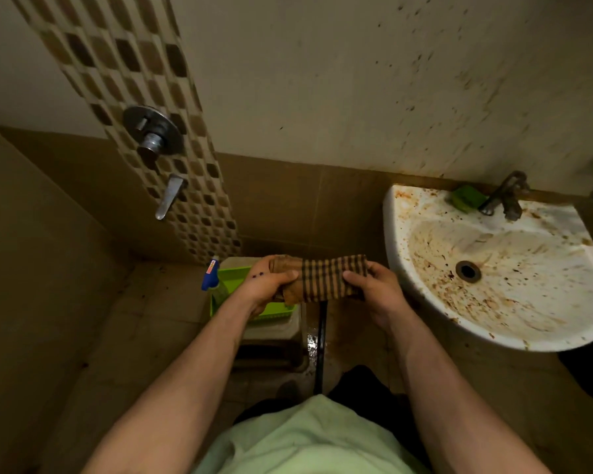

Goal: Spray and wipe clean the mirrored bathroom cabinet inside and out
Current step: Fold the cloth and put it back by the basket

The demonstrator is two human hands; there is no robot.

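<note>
Cream wall (322, 80), matte, speckled with dark spots toward the right. A curved mosaic strip (134, 80) of brown and beige tiles runs down it and carries a round chrome valve (153, 131) and a chrome lever (170, 196). The floor (144, 319) is tan tile.

White ceramic sink (394, 234) at right, rounded, with a heavily rust-stained bowl. It has a round metal drain (468, 271), a dull metal tap (505, 195) and a green soap bar (468, 198) on the back ledge.

Pale plastic stool (274, 328) left of the sink with a lime-green plastic tray (231, 273) on top. Spray bottle (210, 275) with a blue trigger head at the tray's left rim; can't tell if it's fully inside.

Folded woven cloth (322, 278), orange-brown with dark checks, is held above the tray. Left hand (271, 280) is clamped on its left end, right hand (374, 289) pinches the right end.
</note>
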